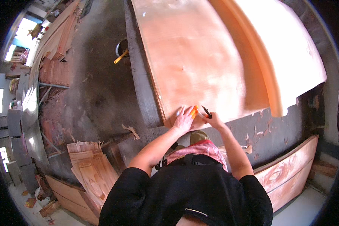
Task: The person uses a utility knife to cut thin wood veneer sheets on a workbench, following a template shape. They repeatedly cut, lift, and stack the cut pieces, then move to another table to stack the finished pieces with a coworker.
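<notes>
Left hand [183,119] flat, fingers spread, pressing near edge of veneer sheet [194,56] on dark tabletop [139,75]. Right hand [210,119] gripping black-tipped orange knife [199,111] at sheet edge, hands nearly touching.

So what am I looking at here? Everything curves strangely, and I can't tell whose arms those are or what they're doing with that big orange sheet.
There is no machine here, just a person with a wide fisheye camera worn on the head, looking down. That lens bends straight edges, which explains the curves. The two forearms rising from the bottom belong to the wearer.

The left hand lies flat, fingers spread, on the near edge of a large thin wood sheet lying on a dark workbench. The right hand holds a small cutter with an orange body and dark tip at that same edge.

Wood scraps litter the bench. On the left are a pile of curled wood strips and a dark pot with a yellow-handled tool.
</notes>
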`<state>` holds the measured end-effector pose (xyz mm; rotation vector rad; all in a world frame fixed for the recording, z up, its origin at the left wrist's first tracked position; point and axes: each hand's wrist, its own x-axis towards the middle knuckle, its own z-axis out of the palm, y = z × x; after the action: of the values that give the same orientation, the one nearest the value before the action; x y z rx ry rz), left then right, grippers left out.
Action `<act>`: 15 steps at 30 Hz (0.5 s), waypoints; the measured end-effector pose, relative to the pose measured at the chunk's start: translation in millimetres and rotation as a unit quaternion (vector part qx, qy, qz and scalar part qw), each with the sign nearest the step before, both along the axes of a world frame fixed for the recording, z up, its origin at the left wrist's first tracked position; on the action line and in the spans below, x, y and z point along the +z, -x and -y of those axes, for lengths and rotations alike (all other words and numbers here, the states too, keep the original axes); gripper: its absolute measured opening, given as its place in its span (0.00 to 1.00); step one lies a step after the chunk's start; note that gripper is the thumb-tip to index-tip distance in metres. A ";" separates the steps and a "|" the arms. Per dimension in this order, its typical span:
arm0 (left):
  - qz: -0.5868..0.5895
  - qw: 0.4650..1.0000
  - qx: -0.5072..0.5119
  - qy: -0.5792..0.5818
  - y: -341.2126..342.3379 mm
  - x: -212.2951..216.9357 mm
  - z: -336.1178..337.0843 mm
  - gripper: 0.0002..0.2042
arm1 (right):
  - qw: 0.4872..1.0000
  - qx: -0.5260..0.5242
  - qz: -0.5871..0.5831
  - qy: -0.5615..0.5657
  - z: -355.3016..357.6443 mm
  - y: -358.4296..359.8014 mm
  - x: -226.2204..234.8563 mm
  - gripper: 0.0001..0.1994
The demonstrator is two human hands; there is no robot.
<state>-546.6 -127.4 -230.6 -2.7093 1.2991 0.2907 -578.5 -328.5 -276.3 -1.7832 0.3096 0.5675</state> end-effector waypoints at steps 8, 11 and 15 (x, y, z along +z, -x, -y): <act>-0.083 0.994 0.024 0.065 0.0 12.0 -7.7 0.28 | 0.984 0.083 -0.139 -0.072 64.5 20.7 89.5 0.14; -0.106 0.971 0.035 0.210 0.2 13.5 -18.5 0.25 | 0.970 0.031 -0.211 -0.117 76.9 66.9 69.8 0.10; -0.053 0.936 0.131 0.322 27.0 32.5 -68.7 0.26 | 0.934 0.089 -0.290 -0.188 87.8 104.0 65.0 0.11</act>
<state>-573.6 -58.7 -198.1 -3.4726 1.2193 0.0280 -682.6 -416.3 -211.3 -1.2486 0.4109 1.2037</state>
